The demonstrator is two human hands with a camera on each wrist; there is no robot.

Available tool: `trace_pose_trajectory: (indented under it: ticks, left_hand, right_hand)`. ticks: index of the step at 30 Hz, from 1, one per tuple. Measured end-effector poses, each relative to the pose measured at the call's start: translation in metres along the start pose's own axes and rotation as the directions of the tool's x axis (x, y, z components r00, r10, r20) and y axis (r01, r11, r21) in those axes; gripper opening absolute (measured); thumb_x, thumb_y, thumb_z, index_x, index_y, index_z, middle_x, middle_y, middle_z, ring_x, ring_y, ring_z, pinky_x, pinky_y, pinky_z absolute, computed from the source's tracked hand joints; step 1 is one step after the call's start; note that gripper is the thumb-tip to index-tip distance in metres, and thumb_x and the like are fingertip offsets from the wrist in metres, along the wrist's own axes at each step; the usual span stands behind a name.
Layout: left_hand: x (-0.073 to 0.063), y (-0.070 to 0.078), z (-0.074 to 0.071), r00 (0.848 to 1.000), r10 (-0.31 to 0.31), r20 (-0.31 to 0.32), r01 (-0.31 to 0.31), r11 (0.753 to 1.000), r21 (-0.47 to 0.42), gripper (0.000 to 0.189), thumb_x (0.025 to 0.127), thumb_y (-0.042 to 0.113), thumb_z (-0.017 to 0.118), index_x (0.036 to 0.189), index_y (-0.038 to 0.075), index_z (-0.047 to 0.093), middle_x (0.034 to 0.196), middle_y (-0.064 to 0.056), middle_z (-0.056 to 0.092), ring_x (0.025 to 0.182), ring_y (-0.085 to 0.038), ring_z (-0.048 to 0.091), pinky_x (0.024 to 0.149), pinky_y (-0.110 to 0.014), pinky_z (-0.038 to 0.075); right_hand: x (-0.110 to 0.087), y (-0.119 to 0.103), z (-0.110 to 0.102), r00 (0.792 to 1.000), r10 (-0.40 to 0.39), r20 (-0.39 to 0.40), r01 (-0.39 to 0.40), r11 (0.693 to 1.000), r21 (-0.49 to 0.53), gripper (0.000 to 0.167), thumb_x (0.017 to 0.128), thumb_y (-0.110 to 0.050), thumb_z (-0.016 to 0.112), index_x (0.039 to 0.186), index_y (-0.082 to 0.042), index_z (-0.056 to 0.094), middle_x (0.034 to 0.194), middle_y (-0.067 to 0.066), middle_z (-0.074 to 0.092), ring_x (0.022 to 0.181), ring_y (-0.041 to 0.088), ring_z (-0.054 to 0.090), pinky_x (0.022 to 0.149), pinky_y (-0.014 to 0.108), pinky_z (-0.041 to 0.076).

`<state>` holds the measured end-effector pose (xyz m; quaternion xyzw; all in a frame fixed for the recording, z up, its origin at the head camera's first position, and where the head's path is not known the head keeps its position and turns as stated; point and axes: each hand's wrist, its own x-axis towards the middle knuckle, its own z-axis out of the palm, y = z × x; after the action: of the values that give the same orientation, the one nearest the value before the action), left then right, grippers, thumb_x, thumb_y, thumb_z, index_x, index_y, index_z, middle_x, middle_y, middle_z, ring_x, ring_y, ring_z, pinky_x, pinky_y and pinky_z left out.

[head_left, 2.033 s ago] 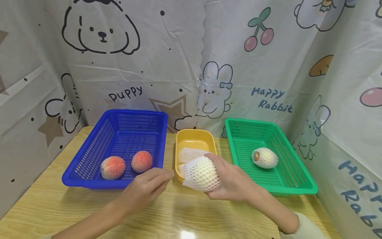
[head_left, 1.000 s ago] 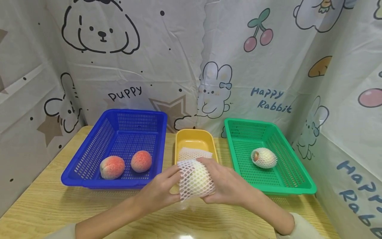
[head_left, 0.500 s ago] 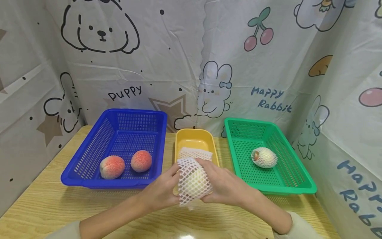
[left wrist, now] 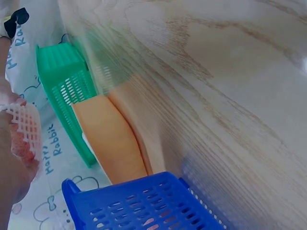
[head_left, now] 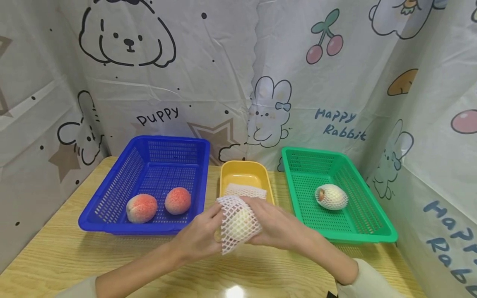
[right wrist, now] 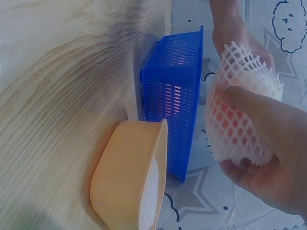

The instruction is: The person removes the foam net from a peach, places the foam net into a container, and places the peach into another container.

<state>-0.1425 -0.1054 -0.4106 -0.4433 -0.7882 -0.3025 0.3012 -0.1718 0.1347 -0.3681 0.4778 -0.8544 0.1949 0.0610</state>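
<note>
In the head view, both hands meet over the table around a reddish peach point(left wrist: 20, 143) inside a white foam fruit net point(head_left: 240, 221). My left hand point(head_left: 199, 236) grips the net's loose left edge and the fruit's near end. From the other side, my right hand point(head_left: 277, 225) wraps the netted fruit, its thumb pressing on the mesh in the right wrist view. Pinkish-red skin shows through the mesh there. Behind the hands, another white foam net point(head_left: 247, 191) lies in the small yellow tray point(head_left: 244, 167).
A blue basket point(head_left: 171, 142) at left holds two bare peaches point(head_left: 141, 208). On the right stands a green basket point(head_left: 309, 223) with one netted fruit point(head_left: 331, 197) in it. A printed curtain point(head_left: 231, 62) hangs behind the wooden table point(head_left: 208, 277).
My left hand, earlier apart from the net, has come up to it and taken hold of its left side. The net has tilted and shifted slightly left between both hands.
</note>
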Motion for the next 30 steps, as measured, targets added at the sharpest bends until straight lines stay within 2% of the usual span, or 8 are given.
trace_pose_trajectory:
  ticks: [4, 10, 14, 18, 24, 30]
  left_hand:
    - [0.000, -0.001, -0.003, 1.000, -0.019, 0.007, 0.019, 1.000, -0.009, 0.067, 0.059, 0.005, 0.090, 0.118, -0.002, 0.061, 0.115, -0.010, 0.059, 0.103, -0.026, 0.065, 0.095, -0.025, 0.052]
    - [0.001, -0.004, -0.011, 0.998, -0.066, -0.007, 0.066, 0.998, 0.002, 0.066, 0.060, 0.005, 0.090, 0.119, -0.003, 0.061, 0.124, -0.018, 0.060, 0.112, -0.036, 0.063, 0.098, -0.033, 0.051]
    - [0.000, -0.005, -0.016, 0.993, -0.118, -0.012, 0.118, 0.993, 0.014, 0.066, 0.062, 0.006, 0.090, 0.120, -0.002, 0.060, 0.131, -0.024, 0.057, 0.117, -0.041, 0.059, 0.097, -0.042, 0.051]
    - [-0.004, -0.008, -0.020, 0.986, -0.165, -0.009, 0.166, 0.986, 0.007, 0.070, 0.062, 0.005, 0.090, 0.124, -0.001, 0.058, 0.136, -0.023, 0.054, 0.118, -0.039, 0.059, 0.095, -0.044, 0.053]
    - [-0.007, -0.011, -0.023, 0.988, -0.154, -0.028, 0.155, 0.988, 0.028, 0.076, 0.063, 0.007, 0.093, 0.129, -0.002, 0.056, 0.134, -0.022, 0.055, 0.116, -0.037, 0.060, 0.093, -0.042, 0.055]
    - [-0.008, -0.014, -0.029, 0.987, -0.159, -0.037, 0.161, 0.986, 0.048, 0.083, 0.064, 0.009, 0.094, 0.135, -0.001, 0.054, 0.136, -0.021, 0.054, 0.119, -0.038, 0.058, 0.093, -0.043, 0.054]
  right_hand:
    - [0.002, 0.003, 0.000, 1.000, -0.028, -0.009, 0.028, 1.000, 0.003, 0.092, 0.076, -0.037, 0.087, 0.148, -0.007, 0.040, 0.140, 0.012, 0.054, 0.125, 0.025, 0.054, 0.102, 0.041, 0.048]
    - [0.006, 0.011, -0.003, 0.996, -0.092, -0.009, 0.093, 0.995, 0.025, 0.084, 0.081, -0.024, 0.085, 0.148, -0.004, 0.039, 0.140, 0.012, 0.054, 0.126, 0.026, 0.054, 0.104, 0.041, 0.047]
    - [0.010, 0.014, -0.006, 0.995, -0.095, -0.014, 0.095, 0.996, 0.000, 0.069, 0.084, -0.022, 0.082, 0.142, -0.005, 0.047, 0.131, 0.009, 0.060, 0.117, 0.023, 0.059, 0.097, 0.036, 0.052]
    - [0.015, 0.015, -0.010, 0.996, -0.091, -0.017, 0.091, 0.995, -0.043, 0.047, 0.088, -0.020, 0.078, 0.128, -0.006, 0.059, 0.120, 0.005, 0.064, 0.106, 0.019, 0.063, 0.090, 0.030, 0.055]
    - [0.023, 0.016, -0.016, 0.997, -0.077, -0.014, 0.074, 0.989, -0.126, 0.017, 0.092, -0.016, 0.074, 0.108, -0.011, 0.070, 0.106, -0.001, 0.068, 0.094, 0.014, 0.065, 0.079, 0.028, 0.057]
    - [0.030, 0.022, -0.019, 0.999, -0.029, -0.042, 0.021, 0.985, -0.169, 0.014, 0.093, -0.016, 0.072, 0.106, -0.012, 0.072, 0.099, -0.002, 0.070, 0.086, 0.013, 0.066, 0.071, 0.030, 0.058]
